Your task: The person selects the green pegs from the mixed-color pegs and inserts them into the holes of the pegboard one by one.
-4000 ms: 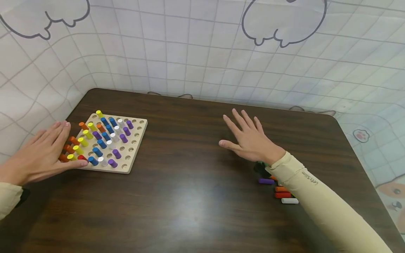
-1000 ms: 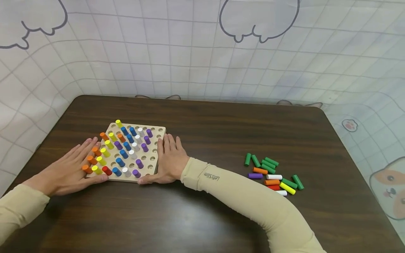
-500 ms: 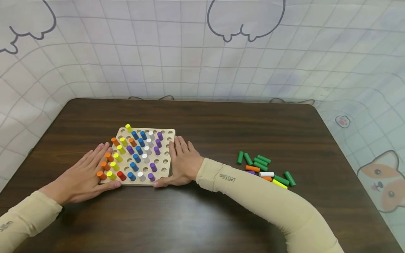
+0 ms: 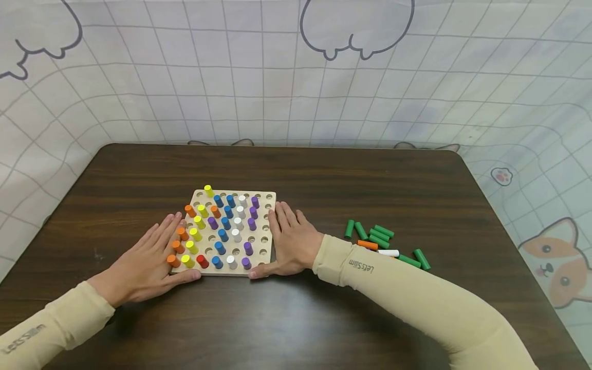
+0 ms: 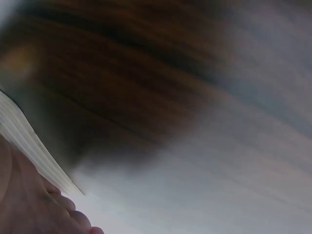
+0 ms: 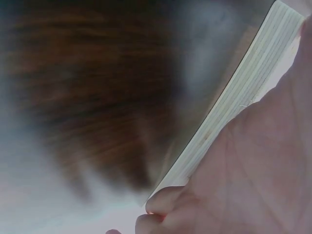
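Note:
A pale wooden pegboard lies flat on the dark table between my two hands. Upright pegs fill many of its holes: orange and yellow on the left, blue, white and purple further right, with one red peg at the front. My left hand, fingers straight, lies along the board's left side, thumb at the front edge. Against the right side rests my right hand, also straight-fingered, its thumb by the front corner. Both palms lie beside the board's layered edge in the wrist views.
Loose pegs lie on the table to the right: several green ones, an orange peg and a white peg. My right forearm passes over part of this pile. A patterned cloth hangs behind the table.
My right hand has come from mid-table to the board's right side. The board has slid rightward between both hands, still moving over the last half second. The head view has also shifted.

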Available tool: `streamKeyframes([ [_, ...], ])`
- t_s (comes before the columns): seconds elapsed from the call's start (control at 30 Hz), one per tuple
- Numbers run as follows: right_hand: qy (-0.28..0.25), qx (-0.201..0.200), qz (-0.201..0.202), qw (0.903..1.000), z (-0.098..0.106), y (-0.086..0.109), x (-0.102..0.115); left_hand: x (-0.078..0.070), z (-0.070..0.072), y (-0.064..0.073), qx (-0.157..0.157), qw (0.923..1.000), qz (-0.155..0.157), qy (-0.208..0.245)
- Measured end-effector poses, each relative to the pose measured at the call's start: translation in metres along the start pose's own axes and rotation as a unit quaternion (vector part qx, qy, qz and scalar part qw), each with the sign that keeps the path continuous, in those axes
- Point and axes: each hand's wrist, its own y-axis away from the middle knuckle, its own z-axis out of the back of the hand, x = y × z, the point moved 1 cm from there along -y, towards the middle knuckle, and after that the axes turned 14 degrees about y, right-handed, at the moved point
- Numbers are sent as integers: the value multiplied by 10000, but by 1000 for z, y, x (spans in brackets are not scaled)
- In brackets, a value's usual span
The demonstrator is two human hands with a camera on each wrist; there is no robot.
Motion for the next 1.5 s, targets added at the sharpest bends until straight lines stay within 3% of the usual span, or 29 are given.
streamKeyframes([
  [0.17, 107, 116, -9, 9999, -2, 8, -6, -10, -4, -2, -55, 10000, -63, 37],
  [0.67, 101, 232, 57, 9997, -15, 28, -27, -43, -15, -5, 88, 9989, 151, 426],
  [1.13, 43, 101, 291, 9995, -20, 44, -51, -74, -25, -11, -74, 9995, 187, 241],
  [1.3, -1, 31, 317, 9995, -21, 47, -57, -77, -24, -13, -3, 9998, 107, 146],
  [1.5, -34, 84, 385, 9992, -22, 46, -58, -69, -17, -13, 281, 9992, -184, 222],
])
